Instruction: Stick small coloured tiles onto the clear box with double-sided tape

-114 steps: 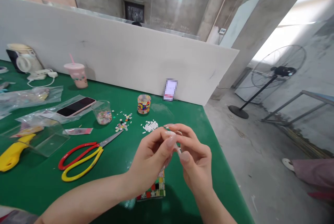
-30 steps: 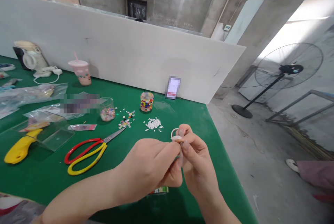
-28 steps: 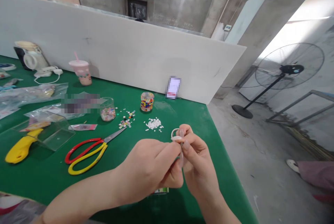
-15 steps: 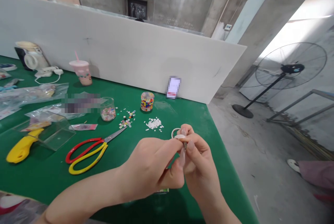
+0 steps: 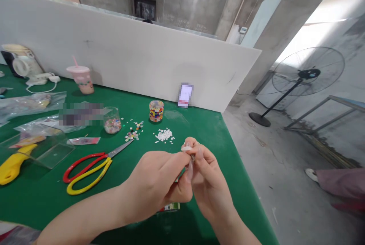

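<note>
My left hand point(image 5: 155, 184) and my right hand point(image 5: 207, 180) meet above the green table point(image 5: 128, 169), fingers pinched together on a small pale item point(image 5: 187, 149) too tiny to name. Under my hands a block covered in coloured tiles point(image 5: 170, 207) peeks out. Beyond them lie a heap of white tiles point(image 5: 163, 135), scattered coloured tiles point(image 5: 132, 133), a clear cup of coloured bits point(image 5: 112, 120) and a small mosaic-covered jar point(image 5: 156, 110).
Red and yellow scissors point(image 5: 88, 164) lie left of my hands. Farther left are a clear box point(image 5: 42, 150), a yellow tool point(image 5: 11, 163), plastic bags point(image 5: 31, 102), a pink drink cup point(image 5: 80, 79) and a small fan point(image 5: 21, 64). A white partition point(image 5: 128, 58) backs the table. A floor fan point(image 5: 305, 79) stands right.
Both hands stay pinched together and have sunk slightly toward me since 3.8 s ago. The view has shifted a little; the items on the table have not moved.
</note>
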`<state>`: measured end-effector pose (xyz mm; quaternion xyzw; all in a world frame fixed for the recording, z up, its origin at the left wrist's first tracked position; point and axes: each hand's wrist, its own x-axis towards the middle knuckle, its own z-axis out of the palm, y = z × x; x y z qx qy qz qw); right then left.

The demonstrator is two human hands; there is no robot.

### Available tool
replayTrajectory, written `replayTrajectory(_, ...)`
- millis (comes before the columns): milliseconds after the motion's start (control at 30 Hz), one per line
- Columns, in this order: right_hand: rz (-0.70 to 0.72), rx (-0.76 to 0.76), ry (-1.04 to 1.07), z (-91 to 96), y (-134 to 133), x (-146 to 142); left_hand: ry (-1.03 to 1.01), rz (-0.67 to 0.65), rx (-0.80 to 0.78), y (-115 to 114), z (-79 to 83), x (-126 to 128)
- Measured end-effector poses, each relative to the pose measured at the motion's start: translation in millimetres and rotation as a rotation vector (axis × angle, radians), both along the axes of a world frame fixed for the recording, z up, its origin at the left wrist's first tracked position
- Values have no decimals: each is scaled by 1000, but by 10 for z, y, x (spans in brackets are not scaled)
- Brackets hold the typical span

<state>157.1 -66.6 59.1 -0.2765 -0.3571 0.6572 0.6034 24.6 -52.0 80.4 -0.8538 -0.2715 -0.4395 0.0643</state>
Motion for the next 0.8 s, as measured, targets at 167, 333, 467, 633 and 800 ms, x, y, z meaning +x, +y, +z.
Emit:
replayTrajectory(167, 74, -51, 105, 25, -47, -6, -37, 14, -32, -19, 19, 34)
replayTrajectory(333, 83, -40, 140, 20, -56, -12, -51, -9, -71, -25, 28, 36)
replayTrajectory(467, 85, -23, 149, 25, -37, -16, -101, -5, -127, -29, 28, 34)
replayTrajectory(633, 58, -98, 152, 24, -29, -48, -133, -38, -225, -33, 46, 52)
replayTrajectory(800, 24, -132, 108, 23, -46, -80, -166, -20, -251, -31, -4, 70)
